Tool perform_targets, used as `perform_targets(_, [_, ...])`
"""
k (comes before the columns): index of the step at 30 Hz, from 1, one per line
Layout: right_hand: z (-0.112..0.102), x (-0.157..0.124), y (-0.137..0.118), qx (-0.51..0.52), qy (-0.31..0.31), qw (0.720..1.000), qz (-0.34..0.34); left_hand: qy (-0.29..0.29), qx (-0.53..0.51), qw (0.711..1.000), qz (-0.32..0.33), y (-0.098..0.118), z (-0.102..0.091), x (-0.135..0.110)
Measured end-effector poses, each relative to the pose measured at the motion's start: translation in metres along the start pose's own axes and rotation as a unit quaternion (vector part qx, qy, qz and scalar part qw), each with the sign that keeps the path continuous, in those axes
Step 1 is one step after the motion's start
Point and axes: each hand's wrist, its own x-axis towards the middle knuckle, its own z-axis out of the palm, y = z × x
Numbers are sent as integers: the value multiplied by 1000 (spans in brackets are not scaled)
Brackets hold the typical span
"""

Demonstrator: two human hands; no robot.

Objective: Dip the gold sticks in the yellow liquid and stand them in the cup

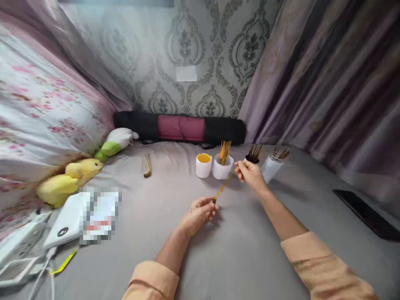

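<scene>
A thin yellow stick (223,188) with a dark lower end slants between my two hands above the grey sheet. The fingers of my left hand (197,214) pinch its lower end, while my right hand (251,175) is closed at the upper end. Just beyond stand a white cup (203,170) with yellow contents and another white cup (222,171) holding several upright yellow sticks. Behind my right hand, partly hidden, is a cup with dark contents (251,159) and brown sticks. A taller white container (271,168) beside it also holds sticks.
A small bundle of sticks (147,166) lies on the sheet left of the cups. Soft toys (73,179), a white power bank (68,218) and cables are at the left. A black-and-maroon bag (181,127) lies along the wall. A black flat object (367,214) is at right.
</scene>
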Motion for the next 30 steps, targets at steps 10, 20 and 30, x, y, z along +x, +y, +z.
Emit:
perform_targets(10, [-2,-2,2,14,15,1000,18,-5,-7,1000,3,-2,-7,2])
perform_targets(20, [-10,7,-5,18,17,1000,11,9,-51,999,-6,3,-9,2])
perform_targets(30, [-30,27,-36,12,63,998,-27,36,-164,986,-15,12,-17,2])
